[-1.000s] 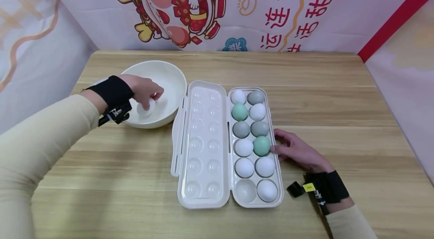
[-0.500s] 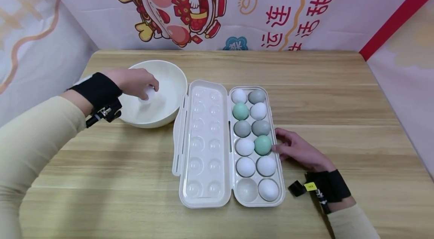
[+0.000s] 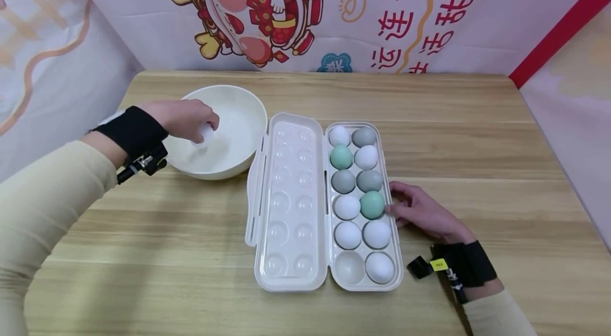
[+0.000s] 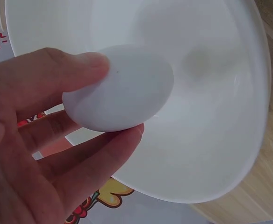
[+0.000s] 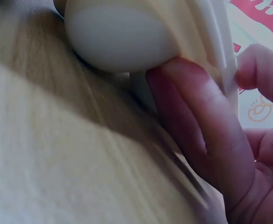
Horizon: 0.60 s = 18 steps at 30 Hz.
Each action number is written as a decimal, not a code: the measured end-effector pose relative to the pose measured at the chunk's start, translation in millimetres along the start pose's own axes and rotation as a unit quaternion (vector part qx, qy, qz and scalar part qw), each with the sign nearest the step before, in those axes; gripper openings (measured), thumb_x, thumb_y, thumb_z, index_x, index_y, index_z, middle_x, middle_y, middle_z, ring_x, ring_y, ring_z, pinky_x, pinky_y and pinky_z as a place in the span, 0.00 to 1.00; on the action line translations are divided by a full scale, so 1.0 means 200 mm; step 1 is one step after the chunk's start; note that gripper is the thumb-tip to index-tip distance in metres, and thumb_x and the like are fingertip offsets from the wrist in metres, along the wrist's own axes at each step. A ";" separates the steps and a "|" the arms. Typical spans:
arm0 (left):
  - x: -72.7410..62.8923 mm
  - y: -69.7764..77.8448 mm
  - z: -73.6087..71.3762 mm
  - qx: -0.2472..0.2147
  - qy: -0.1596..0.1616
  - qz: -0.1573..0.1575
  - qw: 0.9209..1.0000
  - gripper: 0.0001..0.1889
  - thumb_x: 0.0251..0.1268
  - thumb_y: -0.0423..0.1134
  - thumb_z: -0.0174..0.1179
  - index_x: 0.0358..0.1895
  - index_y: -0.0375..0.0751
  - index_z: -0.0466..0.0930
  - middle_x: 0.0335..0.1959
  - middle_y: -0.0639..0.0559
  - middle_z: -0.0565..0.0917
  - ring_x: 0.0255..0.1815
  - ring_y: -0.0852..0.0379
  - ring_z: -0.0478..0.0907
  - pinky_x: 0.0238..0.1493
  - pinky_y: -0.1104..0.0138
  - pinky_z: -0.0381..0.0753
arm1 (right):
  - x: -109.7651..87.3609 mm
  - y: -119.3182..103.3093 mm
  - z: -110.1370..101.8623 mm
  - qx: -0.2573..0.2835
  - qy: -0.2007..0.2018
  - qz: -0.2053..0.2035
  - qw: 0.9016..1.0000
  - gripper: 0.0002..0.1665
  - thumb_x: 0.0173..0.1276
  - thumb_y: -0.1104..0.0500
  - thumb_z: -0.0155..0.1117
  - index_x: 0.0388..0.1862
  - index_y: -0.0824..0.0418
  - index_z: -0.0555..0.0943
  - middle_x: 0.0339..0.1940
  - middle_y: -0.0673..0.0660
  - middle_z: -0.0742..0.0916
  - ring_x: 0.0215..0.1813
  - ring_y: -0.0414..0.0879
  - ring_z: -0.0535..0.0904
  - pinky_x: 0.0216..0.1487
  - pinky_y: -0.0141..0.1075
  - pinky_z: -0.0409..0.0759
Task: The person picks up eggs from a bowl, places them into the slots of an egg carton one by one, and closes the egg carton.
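My left hand [image 3: 183, 117] pinches a white egg [image 4: 122, 88] between thumb and fingertips, above the inside of a cream bowl [image 3: 241, 124]. In the left wrist view the egg's outer end is uncovered and the bowl's smooth inside shows behind it. At the right long side of a white plastic egg box [image 3: 328, 285], my right hand [image 3: 427, 214] grips the rim. Its thumb lies at the top edge near a green egg [image 3: 372, 204], while the fingers [image 5: 202, 107] press the side and underside beneath the rounded cups. White, grey and green eggs fill the box except one front-left cup [image 3: 349, 268].
The box's lid [image 3: 292, 193] lies folded open to the left, its latch flap beside the bowl. A wooden table [image 3: 453, 134] carries everything. A printed cloth [image 3: 363, 18] stands behind it, with further cloth walls at both sides.
My left hand has risen a little inside the bowl and shifted left with the white egg. My right hand keeps its place on the box. The head view has shifted slightly.
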<state>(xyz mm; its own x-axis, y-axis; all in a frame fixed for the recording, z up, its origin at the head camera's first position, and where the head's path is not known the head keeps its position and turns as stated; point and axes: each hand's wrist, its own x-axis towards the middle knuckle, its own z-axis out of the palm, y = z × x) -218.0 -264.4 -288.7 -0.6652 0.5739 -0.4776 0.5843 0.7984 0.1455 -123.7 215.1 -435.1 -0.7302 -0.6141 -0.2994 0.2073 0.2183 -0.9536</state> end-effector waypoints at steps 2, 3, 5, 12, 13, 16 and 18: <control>0.00 -0.01 0.01 0.000 0.001 -0.002 1.000 0.10 0.52 0.25 0.64 0.37 0.36 0.77 0.32 0.49 0.76 0.34 0.49 0.69 0.39 0.58 0.70 | 0.00 0.00 0.00 0.004 0.005 0.000 1.000 0.33 0.70 0.64 0.59 0.68 0.76 0.59 0.53 0.69 0.79 0.46 0.50 0.82 0.41 0.43 0.83; 0.00 -0.01 0.01 0.000 0.002 -0.004 1.000 0.10 0.51 0.25 0.64 0.37 0.36 0.77 0.32 0.49 0.76 0.34 0.49 0.69 0.39 0.58 0.70 | 0.01 -0.01 0.01 0.007 0.008 0.001 1.000 0.33 0.70 0.63 0.59 0.68 0.76 0.60 0.53 0.69 0.79 0.46 0.51 0.82 0.41 0.43 0.83; 0.00 -0.01 0.01 0.000 0.003 -0.006 1.000 0.10 0.51 0.25 0.64 0.37 0.36 0.77 0.32 0.49 0.76 0.34 0.49 0.69 0.39 0.58 0.70 | 0.01 -0.01 0.01 0.011 0.015 0.003 1.000 0.33 0.70 0.64 0.60 0.68 0.76 0.60 0.54 0.69 0.78 0.47 0.52 0.82 0.41 0.44 0.82; 0.00 -0.01 0.01 0.005 0.000 -0.009 1.000 0.11 0.52 0.25 0.65 0.39 0.34 0.77 0.33 0.47 0.77 0.35 0.48 0.70 0.40 0.56 0.71 | 0.04 -0.03 0.00 0.014 0.035 -0.002 0.999 0.31 0.69 0.66 0.59 0.67 0.74 0.63 0.53 0.68 0.79 0.46 0.51 0.82 0.39 0.42 0.83; 0.00 -0.01 0.01 0.007 0.001 -0.008 1.000 0.11 0.52 0.25 0.65 0.39 0.34 0.77 0.33 0.47 0.77 0.35 0.48 0.70 0.40 0.56 0.72 | 0.05 -0.03 -0.01 0.014 0.038 -0.004 0.999 0.30 0.69 0.66 0.59 0.67 0.74 0.64 0.53 0.68 0.79 0.45 0.50 0.82 0.39 0.42 0.83; 0.00 -0.01 0.00 0.008 0.010 -0.005 1.000 0.11 0.52 0.24 0.65 0.39 0.34 0.78 0.34 0.46 0.77 0.35 0.47 0.70 0.40 0.55 0.72 | 0.06 -0.03 -0.02 0.017 0.048 -0.003 0.999 0.30 0.69 0.66 0.59 0.67 0.74 0.65 0.52 0.67 0.80 0.45 0.50 0.82 0.38 0.42 0.83; 0.00 -0.01 -0.01 0.011 0.019 -0.002 1.000 0.12 0.51 0.25 0.65 0.40 0.34 0.78 0.34 0.45 0.77 0.35 0.47 0.70 0.40 0.55 0.73 | 0.07 -0.03 -0.02 0.019 0.055 0.002 0.998 0.31 0.68 0.66 0.59 0.67 0.74 0.64 0.52 0.67 0.80 0.45 0.49 0.82 0.39 0.41 0.83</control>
<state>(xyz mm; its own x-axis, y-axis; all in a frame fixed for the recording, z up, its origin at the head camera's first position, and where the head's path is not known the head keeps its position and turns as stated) -220.7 -265.4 -287.8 -0.6848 0.5768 -0.4453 0.5909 0.7972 0.1240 -138.1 208.2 -433.7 -0.7960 -0.5256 -0.3003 0.2340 0.1904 -0.9534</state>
